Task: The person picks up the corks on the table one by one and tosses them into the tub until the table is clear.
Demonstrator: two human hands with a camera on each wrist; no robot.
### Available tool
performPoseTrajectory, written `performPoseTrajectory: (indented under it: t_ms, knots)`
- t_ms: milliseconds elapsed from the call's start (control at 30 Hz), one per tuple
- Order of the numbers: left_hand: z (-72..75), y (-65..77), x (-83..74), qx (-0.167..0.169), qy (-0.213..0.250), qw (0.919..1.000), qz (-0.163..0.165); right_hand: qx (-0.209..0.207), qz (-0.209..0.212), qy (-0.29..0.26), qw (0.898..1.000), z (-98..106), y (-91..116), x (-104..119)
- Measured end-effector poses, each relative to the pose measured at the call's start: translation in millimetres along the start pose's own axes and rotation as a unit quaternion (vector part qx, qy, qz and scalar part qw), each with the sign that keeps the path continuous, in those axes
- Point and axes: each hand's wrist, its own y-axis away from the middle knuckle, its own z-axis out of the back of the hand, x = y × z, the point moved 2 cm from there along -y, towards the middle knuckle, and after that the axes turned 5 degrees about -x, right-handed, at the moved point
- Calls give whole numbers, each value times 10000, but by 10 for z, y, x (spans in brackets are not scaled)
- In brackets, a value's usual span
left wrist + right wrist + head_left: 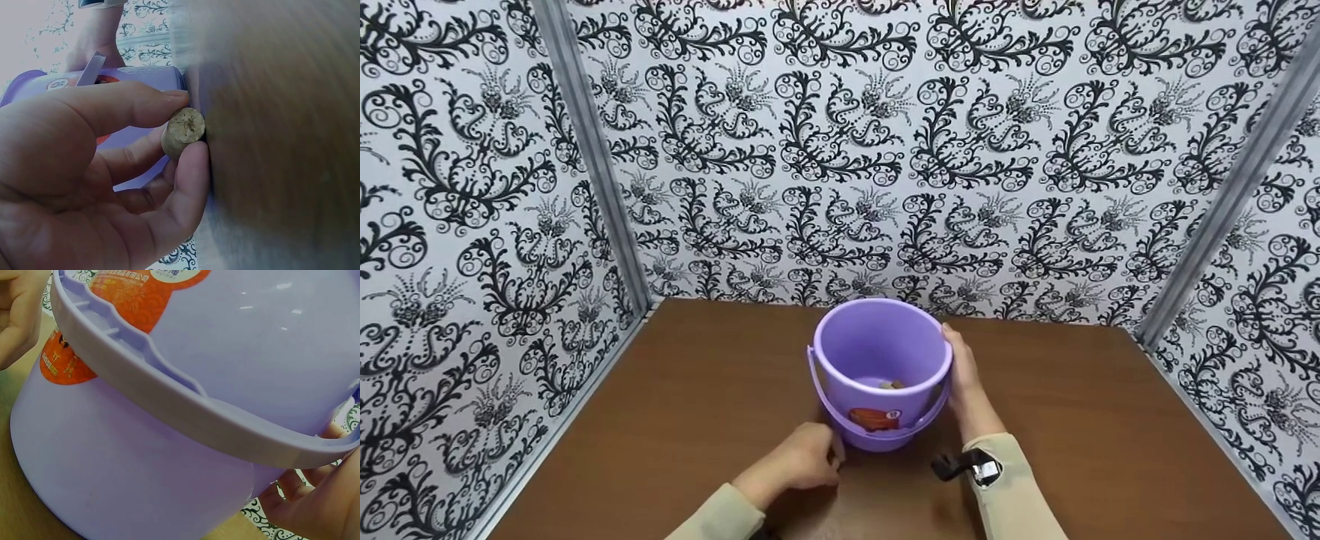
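A purple bucket [877, 405] with a red-orange label stands on the brown table, its handle [169, 408] hanging down across the front. On its right side my right hand [966, 375] holds the wall, fingers curved round it below the rim; part of them is hidden behind the bucket. Low at the bucket's front left is my left hand [806, 457]. Between its thumb and fingers it pinches a cork [187, 126] close to the tabletop, end face towards the wrist camera. Small brownish pieces [892, 385] lie on the bucket's floor, partly hidden by the near rim.
The wooden table [720, 375] spreads out on both sides of the bucket. Patterned black-and-white panels [855, 150] enclose it at the back and sides, with grey posts [600, 150] at the corners. A black strap device [971, 466] sits on the right wrist.
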Motion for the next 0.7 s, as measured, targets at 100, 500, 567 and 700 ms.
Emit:
performPoseTrajectory:
  t_ms: [100, 500, 567, 700]
  knots:
    - [1, -4, 6, 24, 20, 10000, -5, 17, -35, 22, 10000, -1, -3, 1]
    - [34, 16, 45, -10, 153, 9994, -314, 26, -112, 50, 9999, -7, 20, -3]
    - [59, 20, 38, -77, 106, 9990, -429, 14, -128, 40, 9999, -6, 17, -5]
    - [137, 22, 20, -148, -52, 9988, -453, 14, -96, 36, 9999, 0, 16, -1]
